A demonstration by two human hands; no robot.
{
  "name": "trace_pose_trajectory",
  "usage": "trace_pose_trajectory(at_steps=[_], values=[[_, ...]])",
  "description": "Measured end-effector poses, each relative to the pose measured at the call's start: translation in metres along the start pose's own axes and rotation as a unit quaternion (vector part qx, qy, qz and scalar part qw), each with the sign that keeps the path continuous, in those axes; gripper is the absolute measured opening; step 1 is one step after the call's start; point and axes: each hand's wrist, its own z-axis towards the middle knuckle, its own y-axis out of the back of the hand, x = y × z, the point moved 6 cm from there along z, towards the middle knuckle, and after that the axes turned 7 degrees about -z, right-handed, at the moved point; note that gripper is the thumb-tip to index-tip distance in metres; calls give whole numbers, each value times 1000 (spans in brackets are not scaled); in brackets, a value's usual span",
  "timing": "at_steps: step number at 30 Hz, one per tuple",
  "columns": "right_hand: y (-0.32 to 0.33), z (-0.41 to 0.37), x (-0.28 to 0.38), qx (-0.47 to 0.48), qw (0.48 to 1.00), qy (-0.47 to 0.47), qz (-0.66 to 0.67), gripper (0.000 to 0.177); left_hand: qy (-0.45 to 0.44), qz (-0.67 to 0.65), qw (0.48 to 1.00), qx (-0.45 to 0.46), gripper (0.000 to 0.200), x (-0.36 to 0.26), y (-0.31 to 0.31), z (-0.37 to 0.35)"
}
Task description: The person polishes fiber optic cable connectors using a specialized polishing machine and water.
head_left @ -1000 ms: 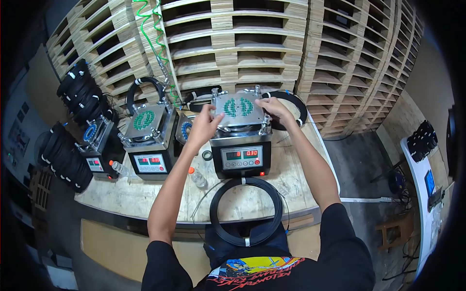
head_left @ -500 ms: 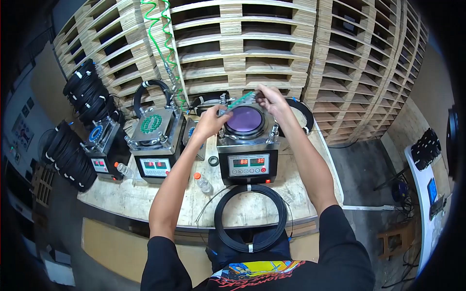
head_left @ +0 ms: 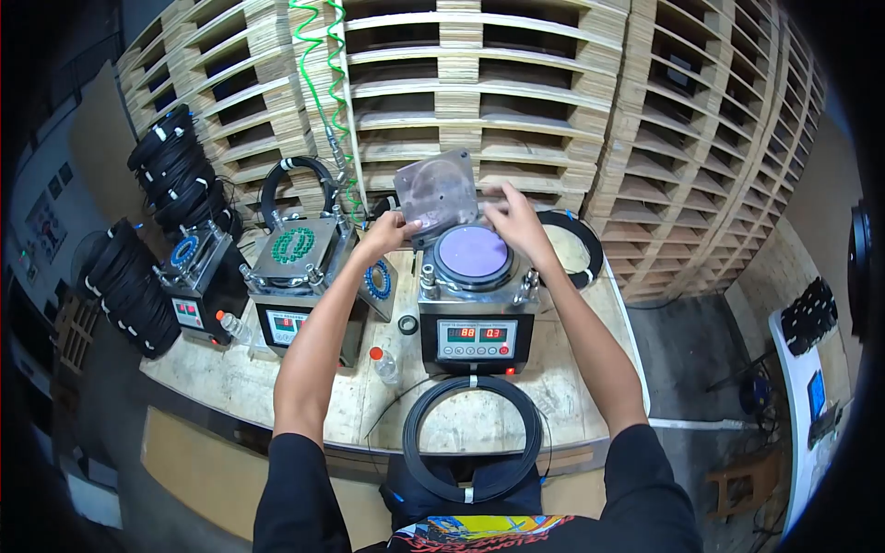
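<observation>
Metal plate point(head_left: 435, 191) stands tilted near the tabletop's point(head_left: 212, 378) far edge, left hand point(head_left: 388, 234) pinching its corner; right hand point(head_left: 513, 223) half-curled, hold unclear.

Both bare arms point(head_left: 590, 323) reach upward from the bottom of the frame. Left of upper centre, the left hand point(head_left: 385, 233) pinches; right of it, the right hand point(head_left: 516, 224) is raised, fingers point(head_left: 506, 195) bent.

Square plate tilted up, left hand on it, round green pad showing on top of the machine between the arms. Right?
One miss: the round pad on top of the machine between the arms is purple, not green, as the head view shows. The rest stands: the square plate is tilted up, with the left hand on it.
</observation>
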Motion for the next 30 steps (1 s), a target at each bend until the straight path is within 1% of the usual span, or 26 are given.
trace_pose_trajectory(at_steps=[1, 2, 3, 4, 5, 6, 8, 9, 10, 12, 13, 14, 16, 17, 18, 20, 22, 23, 24, 26, 27, 28, 30], values=[[5, -10, 1, 3, 999, -14, -38, 28, 42, -39, 998, 23, 38, -6, -2, -5], [9, -19, 3, 5, 997, -27, -75, 28, 40, -42, 998, 16, 38, -7, 1, -3], [9, -26, 1, 11, 997, -21, -75, 28, 53, -20, 998, 22, 39, -4, 3, 0], [11, -32, -3, -3, 993, -22, -117, 27, 69, 0, 997, 29, 39, 4, 6, 3], [13, -38, -7, -17, 987, -23, -158, 27, 59, -12, 997, 41, 40, 15, 7, 10], [11, -43, -16, -10, 987, -18, -157, 27, 61, -14, 997, 33, 40, 16, 11, 11], [4, -47, -36, -23, 983, -16, -181, 26, 67, -27, 988, 134, 38, 10, 5, 8], [7, -46, -27, -16, 986, -54, -155, 28, 83, -22, 985, 152, 37, 5, 7, 6], [5, -47, -23, -9, 987, -49, -152, 28, 86, -23, 986, 144, 37, 0, 12, 5], [10, -49, -16, -75, 971, 6, -225, 29, 92, 70, 970, 214, 36, -10, 17, 6], [10, -49, -10, -92, 971, 34, -217, 29, 51, 84, 962, 254, 34, -18, 25, 8], [12, -51, -6, -98, 967, 21, -233, 29, 15, 32, 965, 258, 28, -25, 34, 10], [13, -51, 1, -115, 964, 22, -238, 28, 14, 35, 979, 199, 25, -37, 75, 26], [13, -51, 3, -117, 964, 23, -239, 30, 3, 2, 993, 120, 24, -40, 99, 38], [12, -51, 8, -117, 964, 27, -236, 30, -20, 41, 999, 21, 27, -42, 123, 51], [14, -51, 11, -110, 962, -5, -251, 31, -40, 109, 986, -123, 33, -25, 173, 81], [12, -51, 9, -108, 960, -12, -257, 33, -106, 130, 965, -199, 38, -21, 197, 97], [11, -51, 10, -113, 957, -9, -267, 33, -122, 158, 955, -221, 40, -15, 206, 107], [12, -51, 10, -117, 953, -6, -279, 34, -105, 163, 960, -200, 43, -10, 210, 116], [12, -50, 6, -111, 950, -12, -291, 34, -50, 190, 959, -205, 49, 2, 215, 131], [11, -51, 6, -105, 949, -7, -299, 34, -17, 174, 966, -191, 53, 4, 214, 136], [10, -51, 7, -100, 947, -1, -305, 34, -3, 158, 962, -223, 56, 5, 211, 138], [11, -52, 6, -103, 946, -5, -307, 35, -4, 66, 980, -187, 61, 6, 204, 147]])
